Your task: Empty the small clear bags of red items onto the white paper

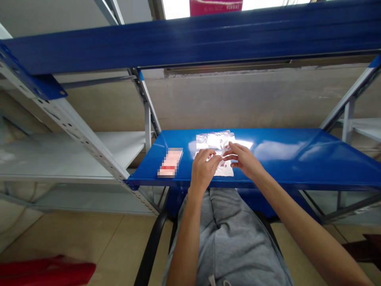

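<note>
Over the front edge of the blue shelf board, my left hand [204,169] has its fingers curled, thumb and forefinger nearly together. My right hand [244,159] faces it with bent fingers, its fingertips close to my left thumb. Whatever is pinched where they meet is too small to make out. Beneath both hands lies a white sheet [228,171] with a few small dark red bits on it. Just behind them are shiny clear plastic bags [214,140]. A small pale round thing [226,145] shows by my right fingertips, partly hidden.
A pixelated pink and red packet [170,163] lies on the blue shelf board [282,159], left of my hands. A thick blue beam [190,41] crosses above. Metal uprights [77,129] and grey shelves [119,149] stand at the left. A black chair armrest [151,248] is beside my legs.
</note>
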`<state>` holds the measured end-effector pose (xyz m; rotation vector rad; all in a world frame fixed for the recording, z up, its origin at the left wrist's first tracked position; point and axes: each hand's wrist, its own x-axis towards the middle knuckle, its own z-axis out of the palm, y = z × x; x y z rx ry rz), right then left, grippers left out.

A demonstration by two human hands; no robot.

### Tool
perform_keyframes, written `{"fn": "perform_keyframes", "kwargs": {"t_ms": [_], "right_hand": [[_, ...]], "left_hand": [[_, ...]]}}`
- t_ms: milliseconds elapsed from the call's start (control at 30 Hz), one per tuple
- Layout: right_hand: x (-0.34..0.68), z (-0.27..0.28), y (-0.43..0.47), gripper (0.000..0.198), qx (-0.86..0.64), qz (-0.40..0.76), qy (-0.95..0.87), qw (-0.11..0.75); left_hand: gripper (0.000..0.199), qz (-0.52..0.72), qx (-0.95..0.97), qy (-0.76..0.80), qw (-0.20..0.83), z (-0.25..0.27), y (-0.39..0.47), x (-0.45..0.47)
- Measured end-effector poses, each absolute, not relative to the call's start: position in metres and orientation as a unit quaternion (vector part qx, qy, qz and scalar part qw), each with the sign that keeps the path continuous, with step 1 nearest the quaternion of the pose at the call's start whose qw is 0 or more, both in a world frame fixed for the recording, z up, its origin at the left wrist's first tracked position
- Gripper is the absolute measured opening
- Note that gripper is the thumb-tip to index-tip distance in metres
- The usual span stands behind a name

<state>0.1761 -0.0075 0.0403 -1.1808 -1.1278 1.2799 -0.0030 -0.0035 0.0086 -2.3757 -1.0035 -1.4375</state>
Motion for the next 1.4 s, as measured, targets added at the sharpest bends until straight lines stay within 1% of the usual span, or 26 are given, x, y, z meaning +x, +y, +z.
{"fn": "perform_keyframes", "kwargs": {"t_ms": [67,167,233,333,367,400,500,533,567,667,767,900,1133,1300,1333,1400], "right_hand": [[0.176,0.043,-0.009,0.046,-0.478,0.543,-0.466,0.509],[0.179,0.045,-0.01,0.036,-0.474,0.523,-0.488,0.513],[0.183,0.044,-0.011,0.031,-0.477,0.504,-0.504,0.514],[0.19,0.042,-0.011,0.029,-0.473,0.486,-0.524,0.515],[0.192,0.042,-0.011,0.03,-0.472,0.479,-0.529,0.517],[0.193,0.042,-0.011,0.03,-0.472,0.472,-0.534,0.519],[0.193,0.044,-0.012,0.028,-0.47,0.455,-0.555,0.514],[0.192,0.044,-0.012,0.027,-0.466,0.451,-0.566,0.509],[0.19,0.045,-0.013,0.025,-0.462,0.446,-0.576,0.506],[0.184,0.045,-0.014,0.022,-0.451,0.439,-0.596,0.499],[0.18,0.045,-0.016,0.023,-0.452,0.449,-0.606,0.476],[0.178,0.043,-0.017,0.024,-0.447,0.444,-0.622,0.464],[0.182,0.031,-0.012,0.016,-0.469,0.401,-0.643,0.454],[0.186,0.025,-0.006,0.029,-0.472,0.398,-0.661,0.426],[0.189,0.023,-0.004,0.029,-0.483,0.38,-0.667,0.421],[0.196,0.016,0.003,0.023,-0.52,0.297,-0.689,0.408]], "left_hand": [[0.016,-0.482,-0.802,-0.337,0.103,0.009,-0.008,-0.001],[0.015,-0.476,-0.807,-0.335,0.097,0.006,-0.011,0.002],[0.013,-0.473,-0.811,-0.336,0.08,0.005,-0.012,0.003],[0.011,-0.474,-0.81,-0.345,0.026,0.008,-0.013,0.001],[0.017,-0.476,-0.807,-0.35,0.004,0.012,-0.013,0.0],[0.028,-0.476,-0.805,-0.355,-0.017,0.016,-0.013,-0.001],[0.067,-0.457,-0.812,-0.356,-0.067,0.033,-0.01,0.0],[0.074,-0.445,-0.819,-0.353,-0.085,0.037,-0.008,0.001],[0.077,-0.434,-0.824,-0.35,-0.104,0.04,-0.007,0.002],[0.072,-0.417,-0.822,-0.355,-0.158,0.039,-0.007,0.007],[0.074,-0.414,-0.81,-0.371,-0.186,0.031,-0.013,0.01],[0.075,-0.405,-0.808,-0.394,-0.168,0.027,-0.022,0.01],[0.06,-0.395,-0.813,-0.403,-0.146,0.026,-0.024,0.009],[0.054,-0.388,-0.806,-0.421,-0.151,0.027,-0.024,0.0],[0.053,-0.39,-0.802,-0.429,-0.147,0.027,-0.024,-0.003],[0.054,-0.396,-0.79,-0.448,-0.137,0.026,-0.022,-0.011]]}}
